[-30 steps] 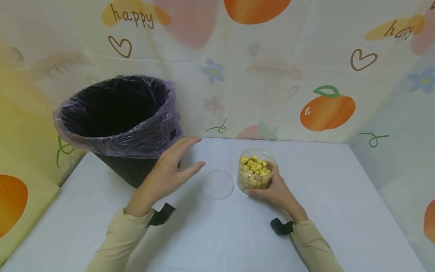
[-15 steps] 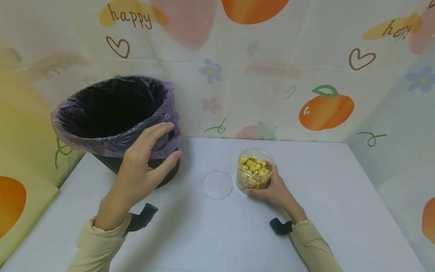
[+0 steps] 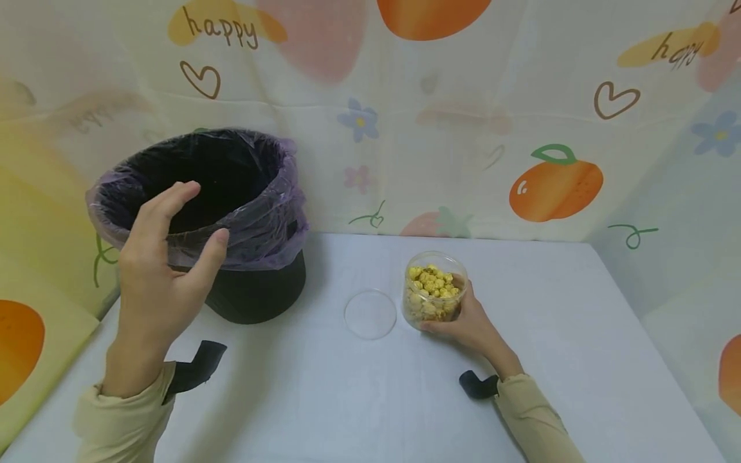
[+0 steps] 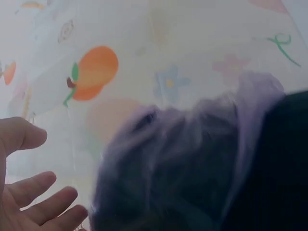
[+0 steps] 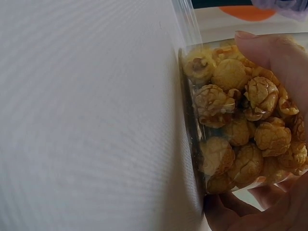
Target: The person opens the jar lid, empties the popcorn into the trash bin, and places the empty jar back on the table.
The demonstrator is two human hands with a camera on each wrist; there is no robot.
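Note:
My right hand grips the side of a clear plastic jar that stands on the table. Yellow popcorn fills much of the jar, and its top is uncovered. In the right wrist view the thumb and fingers wrap round the jar, with caramel-coloured popcorn behind the clear wall. My left hand is raised in front of the trash can, its fingers spread and relaxed with nothing between them. A purple bag lines the can. Left of the jar, a clear round lid lies flat.
The white-covered table backs onto a printed cloth with fruit and flower pictures. The trash can, at the table's left, is tall and wide-mouthed. Black straps sit at both wrists.
My left hand has moved left, from beside the trash can's right side to in front of its left part. The right hand and jar have stayed in place.

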